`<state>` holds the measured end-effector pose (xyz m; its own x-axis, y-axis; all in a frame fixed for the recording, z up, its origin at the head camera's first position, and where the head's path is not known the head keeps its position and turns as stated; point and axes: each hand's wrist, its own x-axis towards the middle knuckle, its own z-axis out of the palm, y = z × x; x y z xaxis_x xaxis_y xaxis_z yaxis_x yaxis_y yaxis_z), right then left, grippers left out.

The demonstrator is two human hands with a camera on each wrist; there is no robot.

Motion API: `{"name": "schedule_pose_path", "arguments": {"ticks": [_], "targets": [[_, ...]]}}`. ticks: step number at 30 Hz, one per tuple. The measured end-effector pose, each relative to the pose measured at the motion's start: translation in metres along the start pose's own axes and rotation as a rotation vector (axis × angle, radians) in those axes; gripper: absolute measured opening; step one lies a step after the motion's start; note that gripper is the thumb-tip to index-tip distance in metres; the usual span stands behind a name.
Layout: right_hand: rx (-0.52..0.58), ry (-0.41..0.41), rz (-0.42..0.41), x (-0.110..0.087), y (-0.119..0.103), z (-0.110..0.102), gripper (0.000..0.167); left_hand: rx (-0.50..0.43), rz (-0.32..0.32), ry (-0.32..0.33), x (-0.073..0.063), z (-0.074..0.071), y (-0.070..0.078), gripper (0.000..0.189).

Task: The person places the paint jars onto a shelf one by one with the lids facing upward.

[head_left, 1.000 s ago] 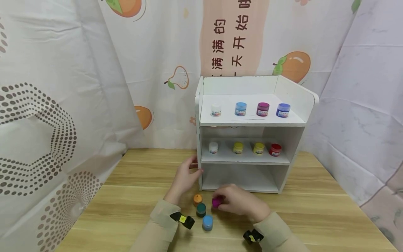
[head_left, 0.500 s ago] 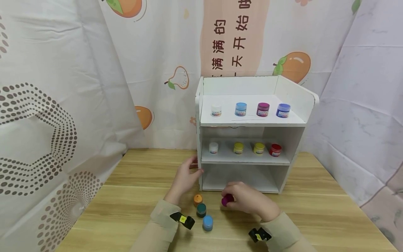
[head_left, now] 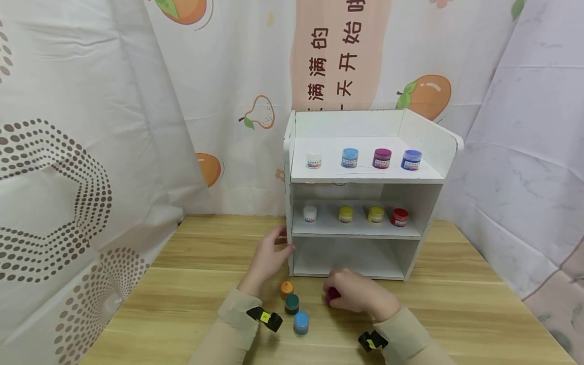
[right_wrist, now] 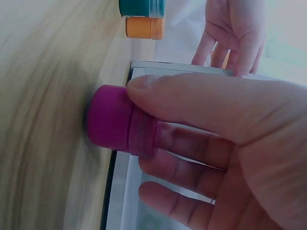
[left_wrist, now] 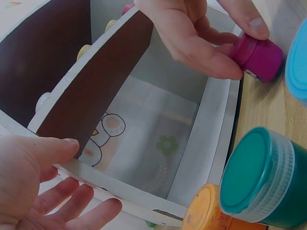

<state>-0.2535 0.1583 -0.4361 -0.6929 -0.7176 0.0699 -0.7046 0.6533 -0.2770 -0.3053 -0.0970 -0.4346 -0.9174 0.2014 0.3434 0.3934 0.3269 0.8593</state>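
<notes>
My right hand (head_left: 360, 294) pinches a small purple paint jar (right_wrist: 110, 117) between thumb and fingers, just in front of the shelf's bottom compartment. The jar stands roughly upright, its base close to the table; in the head view the fingers partly cover it. My left hand (head_left: 269, 256) is at the left side of the white shelf unit (head_left: 367, 180), thumb at the front edge and relaxed fingers along the outside of the panel. Between the hands stand an orange jar (head_left: 287, 289), a dark green jar (head_left: 292, 304) and a light blue jar (head_left: 301, 323).
On the top shelf stand a white jar (head_left: 314, 159), a light blue jar (head_left: 350, 158), a magenta jar (head_left: 381, 158) and a dark blue jar (head_left: 411, 160). White, yellow and red jars (head_left: 399, 217) line the middle shelf. Printed curtains hang behind the wooden table (head_left: 470, 304).
The purple jar has moved right with my right hand, away from the orange and green jars, and the hand has then come slightly lower. My left hand stays where it was.
</notes>
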Motion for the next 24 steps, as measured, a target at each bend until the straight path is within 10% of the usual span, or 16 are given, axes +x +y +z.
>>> {"name": "schedule_pose_path", "arguments": {"ticks": [13, 24], "targets": [[0.019, -0.015, 0.038, 0.0, 0.0, 0.001, 0.023, 0.007, -0.003, -0.002, 0.0, 0.0, 0.0, 0.053], [0.053, 0.112, 0.305, -0.004, -0.017, -0.013, 0.031, 0.0, -0.015, 0.0, 0.001, 0.0, 0.0, 0.055]]}}
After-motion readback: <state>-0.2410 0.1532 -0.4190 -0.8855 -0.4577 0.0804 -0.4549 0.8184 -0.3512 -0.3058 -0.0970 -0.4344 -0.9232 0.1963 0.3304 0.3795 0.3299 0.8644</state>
